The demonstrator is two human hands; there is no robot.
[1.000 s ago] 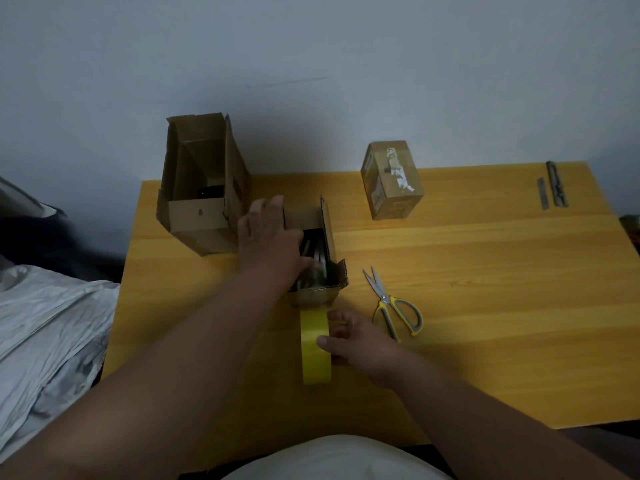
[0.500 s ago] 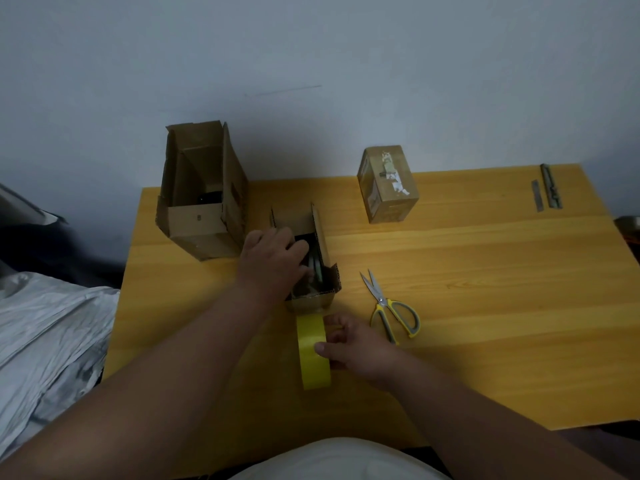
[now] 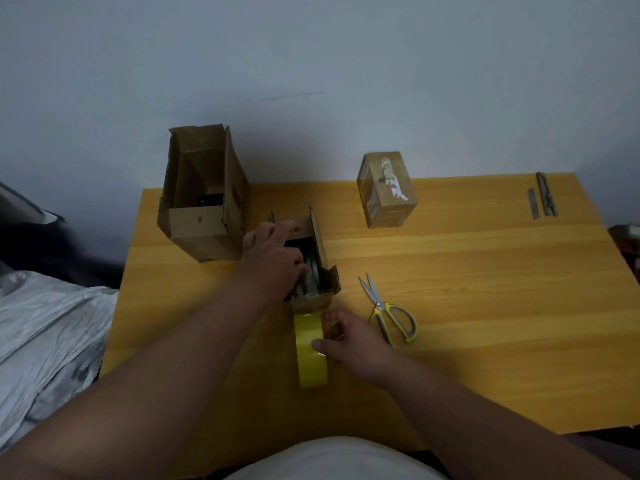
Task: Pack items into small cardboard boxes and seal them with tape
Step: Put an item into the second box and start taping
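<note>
**Small box steadied while the tape is readied**

On the counter (image 3: 450, 306), the small open box (image 3: 320, 244) stands centre, flaps up. The left hand (image 3: 273, 261) curls its fingers inside, likely settling contents. The right hand (image 3: 349, 341) pinches the upright yellow tape roll (image 3: 310, 351) just beside, ready for sealing.

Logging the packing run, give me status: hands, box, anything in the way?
Left hand over small open box, flaps up. Right hand holds yellow tape roll. Scissors lie beside it, clear.
</note>
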